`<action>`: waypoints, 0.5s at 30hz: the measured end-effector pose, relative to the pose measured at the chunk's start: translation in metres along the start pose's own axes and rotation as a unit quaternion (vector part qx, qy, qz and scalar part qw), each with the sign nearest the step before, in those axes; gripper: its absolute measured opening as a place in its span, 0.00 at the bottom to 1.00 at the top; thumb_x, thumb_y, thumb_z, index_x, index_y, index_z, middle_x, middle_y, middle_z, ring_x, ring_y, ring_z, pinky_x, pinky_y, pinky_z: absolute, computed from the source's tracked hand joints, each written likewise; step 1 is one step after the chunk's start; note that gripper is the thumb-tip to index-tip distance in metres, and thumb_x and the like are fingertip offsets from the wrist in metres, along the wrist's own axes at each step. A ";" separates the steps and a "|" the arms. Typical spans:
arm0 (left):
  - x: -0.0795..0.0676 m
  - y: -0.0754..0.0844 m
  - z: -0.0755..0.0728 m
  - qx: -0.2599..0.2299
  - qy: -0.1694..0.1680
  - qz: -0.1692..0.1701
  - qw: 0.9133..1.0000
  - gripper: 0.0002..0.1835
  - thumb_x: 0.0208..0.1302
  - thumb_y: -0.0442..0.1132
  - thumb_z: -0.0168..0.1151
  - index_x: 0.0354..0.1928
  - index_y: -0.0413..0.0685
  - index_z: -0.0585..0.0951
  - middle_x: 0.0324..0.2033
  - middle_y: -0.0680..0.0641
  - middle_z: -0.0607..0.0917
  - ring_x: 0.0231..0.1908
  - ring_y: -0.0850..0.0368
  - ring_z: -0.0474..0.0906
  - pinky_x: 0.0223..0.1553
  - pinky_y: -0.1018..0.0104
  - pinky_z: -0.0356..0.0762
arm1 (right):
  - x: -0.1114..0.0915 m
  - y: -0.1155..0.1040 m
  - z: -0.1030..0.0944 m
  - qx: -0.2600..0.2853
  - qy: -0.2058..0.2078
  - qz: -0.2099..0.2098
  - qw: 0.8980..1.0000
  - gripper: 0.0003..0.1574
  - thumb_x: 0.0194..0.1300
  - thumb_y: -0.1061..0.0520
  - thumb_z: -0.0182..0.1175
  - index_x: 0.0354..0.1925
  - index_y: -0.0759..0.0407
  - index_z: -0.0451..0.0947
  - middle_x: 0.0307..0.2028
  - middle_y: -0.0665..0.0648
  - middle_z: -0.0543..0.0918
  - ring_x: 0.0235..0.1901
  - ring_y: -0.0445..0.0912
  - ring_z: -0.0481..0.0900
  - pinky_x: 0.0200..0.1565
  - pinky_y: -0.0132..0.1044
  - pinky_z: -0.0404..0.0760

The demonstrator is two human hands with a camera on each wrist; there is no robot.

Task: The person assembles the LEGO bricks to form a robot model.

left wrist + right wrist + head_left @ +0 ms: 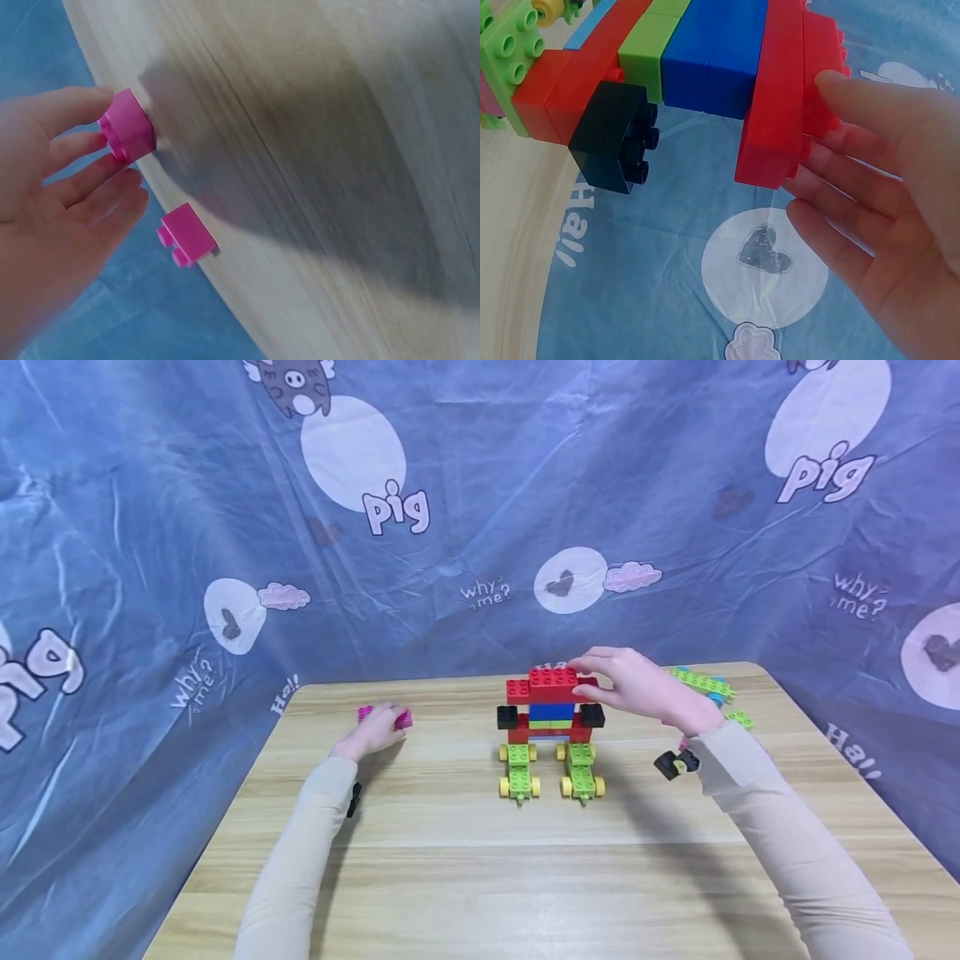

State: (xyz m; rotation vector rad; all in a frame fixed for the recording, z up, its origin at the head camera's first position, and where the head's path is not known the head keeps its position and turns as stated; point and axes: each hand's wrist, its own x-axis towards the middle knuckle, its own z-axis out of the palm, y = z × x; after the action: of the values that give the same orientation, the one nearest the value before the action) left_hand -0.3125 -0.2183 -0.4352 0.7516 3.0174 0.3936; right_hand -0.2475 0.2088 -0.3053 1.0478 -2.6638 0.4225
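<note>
In the head view, a toy-brick build stands mid-table on green wheeled bases (519, 782) with yellow wheels. Red, green and blue bricks (551, 712) stack above them, and a black brick (604, 139) sticks out at each side. At the top, my right hand (633, 685) pinches the uppermost red brick (553, 687), thumb on one face and fingers behind. Off to the left, my left hand (377, 732) holds a pink brick (133, 126) between thumb and fingers near the table's far edge. Its fingers partly cover that brick's studded side.
Another pink brick (191, 234) lies close to the left hand. On the right of the table are a black piece (677, 765), a green wheeled plate (701, 682) and a green brick (739, 720). A blue printed cloth (480, 527) hangs behind the wooden table (450, 893).
</note>
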 end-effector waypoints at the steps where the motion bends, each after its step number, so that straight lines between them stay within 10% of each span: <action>1: 0.000 0.000 0.000 0.001 -0.001 -0.001 1.000 0.24 0.58 0.36 0.63 0.55 0.31 0.74 0.48 0.32 0.77 0.50 0.38 0.74 0.57 0.47 0.73 | 0.000 0.000 0.000 0.001 -0.001 0.002 1.000 0.25 0.59 0.49 0.64 0.53 0.57 0.77 0.44 0.55 0.84 0.40 0.45 0.82 0.43 0.42 0.85; 15: 0.000 0.004 0.004 -0.039 0.007 -0.013 0.999 0.21 0.52 0.38 0.69 0.48 0.37 0.76 0.40 0.41 0.82 0.43 0.47 0.79 0.49 0.54 0.78 | 0.002 -0.002 -0.001 0.001 0.015 -0.012 1.000 0.24 0.60 0.49 0.64 0.53 0.56 0.78 0.43 0.53 0.83 0.36 0.42 0.80 0.38 0.36 0.84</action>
State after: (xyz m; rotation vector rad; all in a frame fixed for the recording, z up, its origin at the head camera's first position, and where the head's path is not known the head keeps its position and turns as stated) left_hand -0.3108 -0.2141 -0.4383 0.7074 3.0008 0.5131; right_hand -0.2470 0.2064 -0.3032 1.0644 -2.6237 0.4329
